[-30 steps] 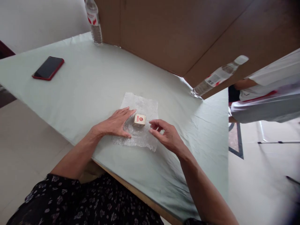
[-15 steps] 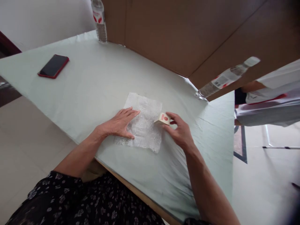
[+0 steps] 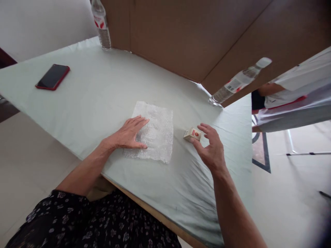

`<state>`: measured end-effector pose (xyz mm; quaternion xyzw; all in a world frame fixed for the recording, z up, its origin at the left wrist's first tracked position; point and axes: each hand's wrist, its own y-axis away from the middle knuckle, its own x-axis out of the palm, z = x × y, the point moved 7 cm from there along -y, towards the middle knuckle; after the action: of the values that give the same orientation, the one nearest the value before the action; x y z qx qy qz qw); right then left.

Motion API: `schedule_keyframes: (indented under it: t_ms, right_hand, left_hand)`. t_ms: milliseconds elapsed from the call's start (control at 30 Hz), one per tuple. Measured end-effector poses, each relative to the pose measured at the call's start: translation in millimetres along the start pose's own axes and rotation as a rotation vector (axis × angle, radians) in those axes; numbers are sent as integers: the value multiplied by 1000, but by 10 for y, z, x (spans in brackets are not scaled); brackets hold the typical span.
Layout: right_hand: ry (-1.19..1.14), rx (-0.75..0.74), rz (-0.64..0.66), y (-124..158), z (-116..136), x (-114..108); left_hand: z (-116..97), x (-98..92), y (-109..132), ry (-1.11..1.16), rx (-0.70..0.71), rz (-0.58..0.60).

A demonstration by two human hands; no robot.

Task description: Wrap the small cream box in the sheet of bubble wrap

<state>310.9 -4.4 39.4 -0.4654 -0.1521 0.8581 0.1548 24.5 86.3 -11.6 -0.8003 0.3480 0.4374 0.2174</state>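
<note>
A sheet of bubble wrap [image 3: 159,134] lies flat near the middle of the cloth-covered table. My left hand [image 3: 130,133] rests on its left side, fingers spread and thumb apart. To the right of the sheet, on the cloth, is a small cream box [image 3: 192,134] with a red mark. Around the box's right side is my right hand [image 3: 210,144], its fingers apart; the thumb is close to the near edge of the box, and whether it touches I cannot tell.
A phone in a red case [image 3: 53,76] lies at the far left. One water bottle [image 3: 101,26] stands at the back, another water bottle [image 3: 238,82] at the right, both by a large brown cardboard panel [image 3: 176,38]. Another person's clothing [image 3: 292,100] shows beyond the right edge.
My right hand has moved the small box right, off the bubble wrap's edge, and its fingers have opened from it. My left hand stays on the sheet. The whole view has shifted slightly.
</note>
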Motion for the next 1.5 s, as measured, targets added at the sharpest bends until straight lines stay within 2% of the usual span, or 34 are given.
schedule_keyframes:
  t_ms: [133, 267, 533, 700, 800, 1033, 1300, 1500]
  right_hand:
    - [-49, -142, 114, -15, 457, 159]
    - [-88, -234, 270, -1, 708, 478]
    - [-99, -328, 457, -14, 834, 904]
    - [9, -348, 592, 61, 737, 1117]
    - [56, -344, 610, 106, 656, 1161]
    - [49, -345, 617, 144, 569, 1104]
    - [51, -359, 599, 152, 524, 1105]
    - [81, -370, 589, 160, 489, 1110]
  left_hand:
    - [-27, -93, -7, 10, 23, -118]
    - [-36, -91, -16, 3, 46, -138]
    - [-23, -20, -21, 7, 31, -74]
    - [29, 30, -23, -38, -3, -28]
    - [78, 53, -24, -66, -29, 6]
    - [167, 36, -5, -131, -66, 20]
    - [196, 31, 5, -136, -79, 40]
    - [203, 18, 23, -185, -131, 103]
